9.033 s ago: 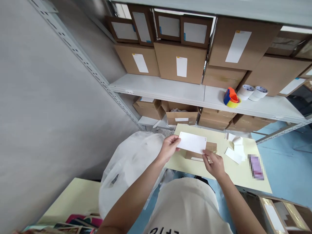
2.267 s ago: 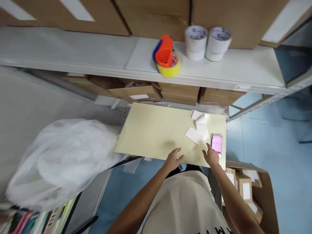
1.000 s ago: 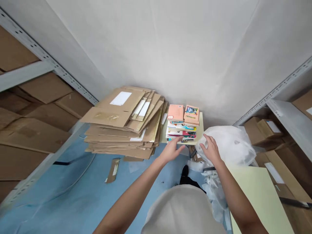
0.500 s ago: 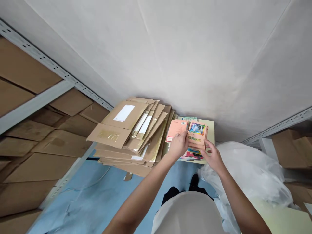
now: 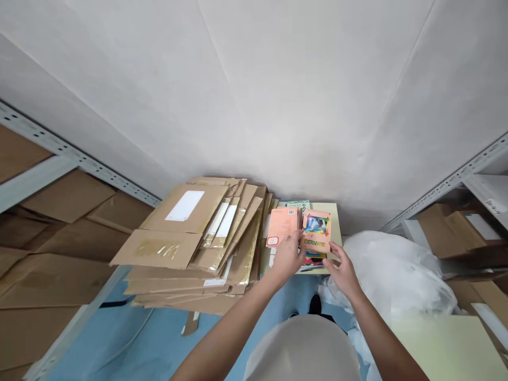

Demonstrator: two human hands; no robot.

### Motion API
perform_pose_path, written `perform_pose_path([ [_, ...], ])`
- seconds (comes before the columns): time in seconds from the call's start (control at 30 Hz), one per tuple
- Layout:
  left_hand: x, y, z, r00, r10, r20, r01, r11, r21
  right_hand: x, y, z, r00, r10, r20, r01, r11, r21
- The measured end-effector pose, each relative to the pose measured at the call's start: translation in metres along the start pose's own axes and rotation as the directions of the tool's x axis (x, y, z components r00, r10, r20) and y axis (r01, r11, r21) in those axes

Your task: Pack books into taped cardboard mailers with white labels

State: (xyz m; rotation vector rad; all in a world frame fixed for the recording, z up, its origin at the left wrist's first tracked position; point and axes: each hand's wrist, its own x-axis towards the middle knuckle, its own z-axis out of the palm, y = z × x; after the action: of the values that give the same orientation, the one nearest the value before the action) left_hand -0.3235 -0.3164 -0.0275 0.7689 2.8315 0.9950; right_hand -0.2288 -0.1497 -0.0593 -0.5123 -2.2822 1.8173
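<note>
Two stacks of small books sit on a pale yellow stool (image 5: pixel 335 228) by the wall. My left hand (image 5: pixel 289 256) grips the near left edge of the salmon book with a bright picture cover (image 5: pixel 316 230), which tops the right stack. My right hand (image 5: pixel 342 268) closes on the same book's near right corner. A plain salmon book with a barcode (image 5: pixel 281 226) tops the left stack beside it.
A tall pile of flattened cardboard boxes (image 5: pixel 190 243) leans left of the stool. A white plastic bag (image 5: pixel 392 272) bulges to the right. A pale yellow table (image 5: pixel 444 346) is at lower right. Metal shelving with cardboard lines both sides. The floor is blue.
I turned away from the yellow table and shelf to the stool with books. Both hands reached out and closed on the top picture-cover book; in the last half second they barely moved.
</note>
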Motion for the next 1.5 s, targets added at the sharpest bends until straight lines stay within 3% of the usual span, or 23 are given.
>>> perform_pose_path([
  [0.17, -0.018, 0.002, -0.002, 0.996, 0.078, 0.041, -0.080, 0.996, 0.029, -0.009, 0.006, 0.011, 0.959, 0.200, -0.199, -0.113, 0.919, 0.379],
  [0.3, -0.035, 0.001, -0.002, 0.989, 0.134, 0.056, -0.132, 0.990, -0.045, -0.017, 0.011, 0.022, 0.931, 0.315, -0.187, -0.134, 0.768, 0.626],
  [0.4, -0.049, -0.003, -0.002, 0.979, 0.181, 0.094, -0.169, 0.978, -0.121, -0.028, 0.012, 0.031, 0.923, 0.352, -0.157, -0.159, 0.719, 0.676],
  [0.57, -0.063, -0.010, 0.001, 0.967, 0.215, 0.137, -0.177, 0.953, -0.244, -0.030, 0.001, 0.044, 0.915, 0.355, -0.190, -0.145, 0.732, 0.666],
  [0.7, -0.066, -0.016, 0.001, 0.975, 0.208, 0.079, -0.173, 0.932, -0.319, -0.025, -0.011, 0.047, 0.897, 0.402, -0.187, -0.179, 0.714, 0.677],
  [0.8, -0.064, -0.013, -0.002, 0.976, 0.204, -0.073, -0.217, 0.912, -0.347, -0.041, -0.011, 0.035, 0.898, 0.380, -0.220, -0.143, 0.727, 0.671],
  [0.9, -0.056, -0.002, 0.000, 0.958, 0.215, -0.189, -0.274, 0.880, -0.388, -0.078, -0.008, 0.007, 0.909, 0.327, -0.257, -0.120, 0.798, 0.591],
  [1.0, -0.046, 0.019, 0.017, 0.969, 0.217, -0.121, -0.249, 0.847, -0.470, -0.124, -0.005, -0.030, 0.917, 0.298, -0.264, -0.145, 0.868, 0.475],
  [1.1, -0.042, 0.046, 0.043, 0.959, 0.276, 0.058, -0.193, 0.791, -0.581, -0.172, -0.002, -0.064, 0.924, 0.286, -0.253, -0.179, 0.909, 0.377],
  [1.17, -0.045, 0.065, 0.062, 0.901, 0.370, 0.225, -0.144, 0.746, -0.650, -0.202, 0.003, -0.082, 0.928, 0.279, -0.246, -0.191, 0.925, 0.329],
  [1.2, -0.048, 0.075, 0.071, 0.852, 0.422, 0.308, -0.121, 0.733, -0.670, -0.216, 0.005, -0.090, 0.928, 0.275, -0.251, -0.192, 0.931, 0.309],
  [1.3, -0.061, 0.106, 0.098, 0.666, 0.541, 0.514, -0.069, 0.731, -0.679, -0.256, 0.014, -0.114, 0.901, 0.265, -0.343, -0.179, 0.948, 0.262],
  [1.43, -0.088, 0.152, 0.129, 0.412, 0.591, 0.693, 0.017, 0.756, -0.655, -0.304, 0.027, -0.151, 0.785, 0.276, -0.554, -0.180, 0.958, 0.222],
  [1.5, -0.103, 0.176, 0.143, 0.305, 0.584, 0.752, 0.058, 0.777, -0.627, -0.323, 0.036, -0.172, 0.726, 0.296, -0.620, -0.191, 0.954, 0.232],
])
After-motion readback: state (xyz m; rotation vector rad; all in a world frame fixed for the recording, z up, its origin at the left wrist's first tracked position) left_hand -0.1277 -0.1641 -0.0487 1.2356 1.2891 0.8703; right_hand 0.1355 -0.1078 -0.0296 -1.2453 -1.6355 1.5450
